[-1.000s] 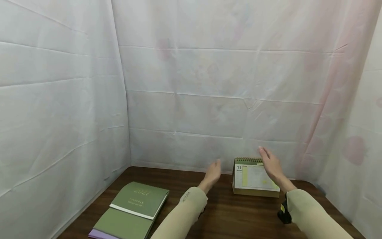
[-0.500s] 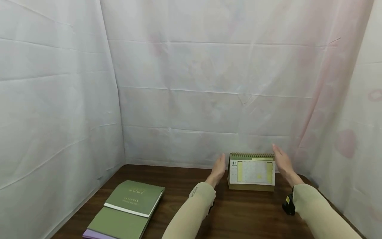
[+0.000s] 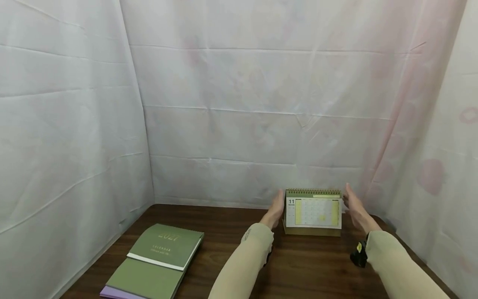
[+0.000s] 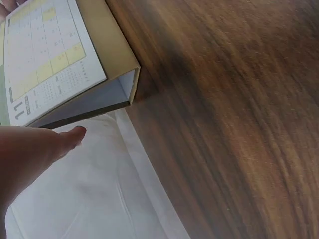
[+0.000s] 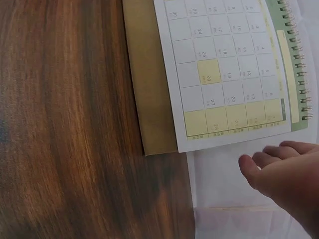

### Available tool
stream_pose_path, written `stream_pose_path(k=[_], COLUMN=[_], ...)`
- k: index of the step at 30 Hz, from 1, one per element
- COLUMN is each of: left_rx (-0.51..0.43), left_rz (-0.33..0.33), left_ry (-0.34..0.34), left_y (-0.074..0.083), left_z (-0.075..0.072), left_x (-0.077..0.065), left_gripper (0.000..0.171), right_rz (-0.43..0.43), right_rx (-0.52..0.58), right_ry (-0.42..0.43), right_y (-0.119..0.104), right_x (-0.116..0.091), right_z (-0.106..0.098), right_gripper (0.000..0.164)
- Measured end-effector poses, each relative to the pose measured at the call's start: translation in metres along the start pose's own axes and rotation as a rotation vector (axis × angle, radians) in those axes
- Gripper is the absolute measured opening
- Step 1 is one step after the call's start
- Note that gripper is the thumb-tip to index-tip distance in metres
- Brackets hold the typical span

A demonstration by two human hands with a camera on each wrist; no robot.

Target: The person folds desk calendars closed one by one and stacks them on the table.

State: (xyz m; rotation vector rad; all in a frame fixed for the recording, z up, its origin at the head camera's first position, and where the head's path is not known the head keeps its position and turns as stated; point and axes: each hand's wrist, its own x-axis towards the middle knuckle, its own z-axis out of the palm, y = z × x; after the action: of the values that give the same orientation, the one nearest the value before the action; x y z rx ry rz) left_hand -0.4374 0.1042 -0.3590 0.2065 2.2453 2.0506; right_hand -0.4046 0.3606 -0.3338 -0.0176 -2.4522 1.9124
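A spiral-bound desk calendar [image 3: 317,212], its page marked 11, stands upright as a tent on the dark wooden table. My left hand [image 3: 275,209] is held upright at its left side, fingers straight; the left wrist view has the thumb [image 4: 70,138] right by the calendar's open triangular end. On the other side, my right hand [image 3: 356,209] flanks the calendar with extended fingers. A small gap shows between those fingertips [image 5: 246,167] and the page edge in the right wrist view.
Green calendars [image 3: 160,253], the top one printed 2027, lie overlapping at the table's left, with a purple one [image 3: 119,292] beneath. White cloth [image 3: 224,124] hangs behind and at both sides of the wooden table [image 3: 298,265].
Both hands have come to the calendar's two sides; the right has moved off from in front of it. The calendar now faces more squarely forward. The camera view has shifted slightly.
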Motion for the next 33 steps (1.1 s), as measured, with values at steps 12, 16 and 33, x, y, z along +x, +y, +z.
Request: stream_pose_path(k=[12,16,33], left_rx=[-0.030,-0.031,-0.033], left_rz=[-0.031,-0.044,-0.102], left_ry=[-0.017,-0.026,-0.047], left_y=[0.0027,0.0019,0.0061], left_z=[0.0108,0.0104,0.0069], left_x=[-0.0016,-0.0016,-0.0045], left_gripper=[0.086,0.087,0.087], right_rz=[0.029,0.035,0.069], right_rx=[-0.003,-0.010,-0.028], right_ry=[-0.044,-0.053,0.011], right_y=[0.0040,0.0041,-0.0006], right_x=[0.0017,-0.0002,-0.0064], right_z=[-0.0027,-0.0017,-0.0025], right_gripper=[0.108,0.108,0.108])
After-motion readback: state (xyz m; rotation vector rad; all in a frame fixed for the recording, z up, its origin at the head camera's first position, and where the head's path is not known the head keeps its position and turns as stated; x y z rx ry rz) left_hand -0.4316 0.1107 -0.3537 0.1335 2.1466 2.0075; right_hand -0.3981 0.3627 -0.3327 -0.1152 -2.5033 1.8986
